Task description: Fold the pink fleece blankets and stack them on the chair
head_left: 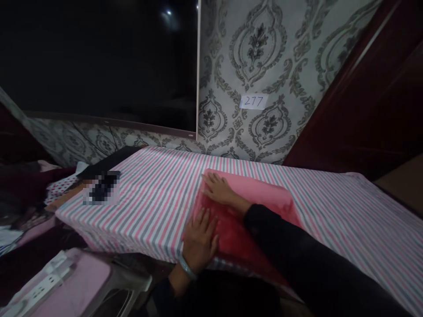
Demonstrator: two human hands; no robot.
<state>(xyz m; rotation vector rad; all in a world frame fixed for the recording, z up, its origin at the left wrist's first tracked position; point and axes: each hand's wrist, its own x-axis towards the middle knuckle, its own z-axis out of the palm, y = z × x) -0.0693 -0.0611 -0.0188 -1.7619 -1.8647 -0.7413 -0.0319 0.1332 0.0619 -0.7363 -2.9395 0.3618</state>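
A red and pink piece of cloth (231,233) lies on the striped tablecloth (148,189), with a lighter pink strip along its far side. My left hand (199,240), a pale bangle (187,267) on its wrist, rests flat on the cloth's near left edge with fingers spread. Farther back, my right hand (218,188) lies flat near the far left corner, fingers stretched toward the left edge. Neither hand grips anything. My right sleeve hides part of the cloth's right side.
A dark blurred-out object (103,188) lies at the table's left. Below it, a power strip (39,290) rests on a pink stool (86,277). Piled clothes (62,187) are at far left. A large TV screen (99,61) and a paper marked 277 (254,101) are on the wall.
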